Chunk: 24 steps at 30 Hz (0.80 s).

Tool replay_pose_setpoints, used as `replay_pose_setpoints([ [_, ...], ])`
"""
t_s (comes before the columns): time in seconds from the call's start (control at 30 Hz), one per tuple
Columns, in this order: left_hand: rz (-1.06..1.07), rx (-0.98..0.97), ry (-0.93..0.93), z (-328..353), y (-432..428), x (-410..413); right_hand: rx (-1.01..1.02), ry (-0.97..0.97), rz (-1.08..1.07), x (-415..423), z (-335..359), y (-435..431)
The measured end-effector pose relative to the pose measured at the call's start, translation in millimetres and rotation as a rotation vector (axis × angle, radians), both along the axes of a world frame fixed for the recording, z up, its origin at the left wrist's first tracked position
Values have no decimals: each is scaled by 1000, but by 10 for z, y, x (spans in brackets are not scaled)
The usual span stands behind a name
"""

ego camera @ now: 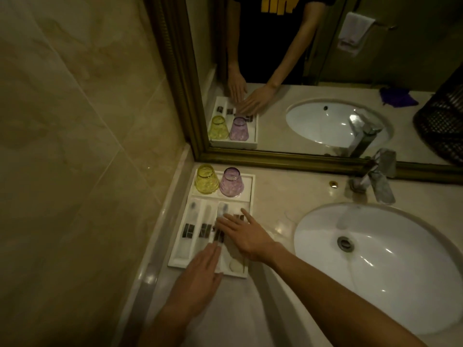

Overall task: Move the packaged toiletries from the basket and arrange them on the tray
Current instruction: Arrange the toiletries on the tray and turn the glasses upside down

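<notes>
Two bare hands lie flat over the white tray [246, 182], neither closed on anything. Right hand [246, 237]: fingers spread, palm down, resting on the third packet [221, 221] and on the compartment beside it, where a fourth packet [238, 217] shows only its dark label between the fingers. Left hand [200, 271]: fingers straight and held together, tips touching the near end of the third packet at its dark label; no pinch visible.

Tray contents, long slots, left to right: first packet [189, 227], clear wrap with a dark label, lying lengthwise; second packet [206, 227], same kind, just beside it; third packet under the hands. Near right corner of the tray: a small pale round item [236, 266], too dim to identify. Far compartment: yellow cup [206, 179] and purple cup [231, 182], both upside down, side by side and touching or nearly so.

Tray position: on the beige counter [275, 196], in the corner against the tiled wall [75, 121] and just below the framed mirror [325, 58].

To the right of the tray: white oval sink [400, 259] with metal drain, chrome tap [378, 176] at its far rim.

Dark mesh basket [443, 121]: seen at the right edge in the mirror, well apart from the tray; contents cannot be told.
</notes>
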<state>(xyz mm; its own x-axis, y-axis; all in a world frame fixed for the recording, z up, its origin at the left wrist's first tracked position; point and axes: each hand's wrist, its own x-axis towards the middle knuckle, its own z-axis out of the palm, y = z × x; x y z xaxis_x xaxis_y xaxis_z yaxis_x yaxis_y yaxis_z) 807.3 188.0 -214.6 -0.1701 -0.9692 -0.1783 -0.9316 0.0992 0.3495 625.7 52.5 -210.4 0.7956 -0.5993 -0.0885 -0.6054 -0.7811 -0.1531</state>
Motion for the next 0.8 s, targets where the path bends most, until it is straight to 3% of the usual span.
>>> replay_pose_setpoints([
  [0.1, 24, 62, -41, -16, 165, -31, 9, -66, 140, -47, -6, -12],
  [0.2, -15, 110, -62, -73, 261, -43, -3, 5, 234, -143, -186, 15],
  [0.43, -110, 164, -137, -13, 208, -8, -22, 105, 163, 27, -138, -264],
  [0.63, -105, 196, -180, -10, 184, -26, -33, 77, 89, 50, -141, -241],
  [0.8, -78, 124, -245, 138, 167, -80, -43, 120, 59, 72, -110, -198],
])
